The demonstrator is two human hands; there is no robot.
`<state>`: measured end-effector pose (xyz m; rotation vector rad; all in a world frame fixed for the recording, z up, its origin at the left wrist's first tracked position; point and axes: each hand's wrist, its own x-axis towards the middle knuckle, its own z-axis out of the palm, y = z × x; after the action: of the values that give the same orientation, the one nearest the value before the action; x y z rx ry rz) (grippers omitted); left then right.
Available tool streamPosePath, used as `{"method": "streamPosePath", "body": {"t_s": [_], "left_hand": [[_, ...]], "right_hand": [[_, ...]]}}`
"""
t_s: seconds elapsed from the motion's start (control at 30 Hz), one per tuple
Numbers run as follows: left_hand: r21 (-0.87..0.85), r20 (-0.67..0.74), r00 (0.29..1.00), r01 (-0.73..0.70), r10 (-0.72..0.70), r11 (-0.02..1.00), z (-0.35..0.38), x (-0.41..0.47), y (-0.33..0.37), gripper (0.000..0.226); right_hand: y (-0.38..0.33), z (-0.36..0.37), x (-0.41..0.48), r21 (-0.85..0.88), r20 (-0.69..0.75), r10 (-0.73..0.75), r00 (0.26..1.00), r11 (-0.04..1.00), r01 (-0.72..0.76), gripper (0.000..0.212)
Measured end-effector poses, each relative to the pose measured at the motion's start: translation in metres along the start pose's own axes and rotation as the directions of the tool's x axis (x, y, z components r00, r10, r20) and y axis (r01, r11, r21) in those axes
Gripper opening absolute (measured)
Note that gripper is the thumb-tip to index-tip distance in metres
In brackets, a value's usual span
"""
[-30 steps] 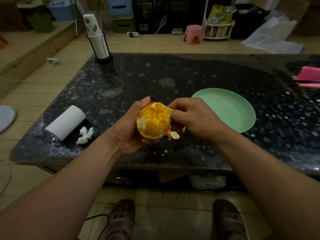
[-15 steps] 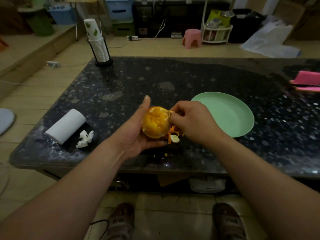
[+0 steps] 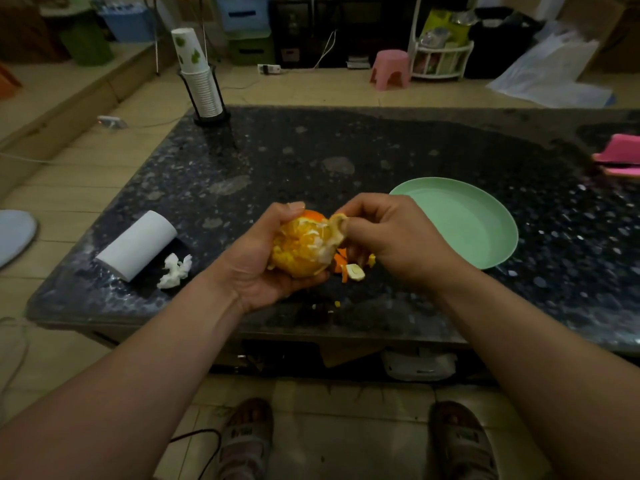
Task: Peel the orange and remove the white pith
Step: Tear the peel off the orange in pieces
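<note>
Head view: the orange is held in the air just above the near edge of the dark speckled counter, between the two hands. The left hand cups it from below and behind, its grip closed round the fruit with the thumb up over the top. The right hand has its grip pinched on a strip of peel that is attached at the orange's upper right and lifted away from the flesh, pale inner side showing.

By my reading the task is well along but not finished. Most of the side facing the camera is bare, glossy flesh with the segment lines visible. A patch of deep orange rind shows at the far top, and how much rind covers the hidden back I cannot tell. White pith clings in streaks and patches across the exposed flesh, thickest beside the lifted strip, so the pith cleaning looks largely undone.

Peel scraps lie on the counter just under the right hand, some orange, one pale. A green plate sits near that hand, to its right.
</note>
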<state>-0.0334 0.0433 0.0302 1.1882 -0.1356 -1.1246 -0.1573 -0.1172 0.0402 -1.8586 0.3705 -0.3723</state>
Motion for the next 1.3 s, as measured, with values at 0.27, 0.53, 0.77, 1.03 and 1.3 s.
{"method": "streamPosePath", "body": {"t_s": [0.27, 0.53, 0.77, 1.03, 1.3], "left_hand": [[-0.242, 0.178, 0.984, 0.039, 0.004, 0.97, -0.008, 0.007, -0.007, 0.055], [-0.445, 0.307, 0.948, 0.06, 0.089, 0.894, -0.015, 0.005, -0.001, 0.062], [-0.265, 0.092, 0.994, 0.082, -0.06, 0.961, -0.012, 0.007, -0.006, 0.067], [-0.111, 0.047, 0.994, 0.099, -0.095, 0.989, -0.01, 0.009, -0.011, 0.053], [0.1, 0.0, 0.994, 0.109, -0.11, 0.989, -0.002, 0.005, -0.012, 0.064]], "right_hand": [[0.006, 0.025, 0.007, 0.74, 0.122, 0.251, 0.96, 0.622, -0.257, 0.021], [0.014, 0.018, 0.013, 0.896, 0.024, 0.394, 0.919, 0.399, -0.194, 0.015], [0.046, 0.017, 0.014, -0.57, -0.061, 0.107, 0.992, 0.813, -0.122, 0.028], [0.019, 0.003, 0.01, -0.2, 0.053, 0.059, 0.997, 0.979, -0.048, 0.02], [0.015, -0.015, 0.002, -0.361, 0.125, 0.005, 0.992, 0.932, 0.04, 0.019]]}}
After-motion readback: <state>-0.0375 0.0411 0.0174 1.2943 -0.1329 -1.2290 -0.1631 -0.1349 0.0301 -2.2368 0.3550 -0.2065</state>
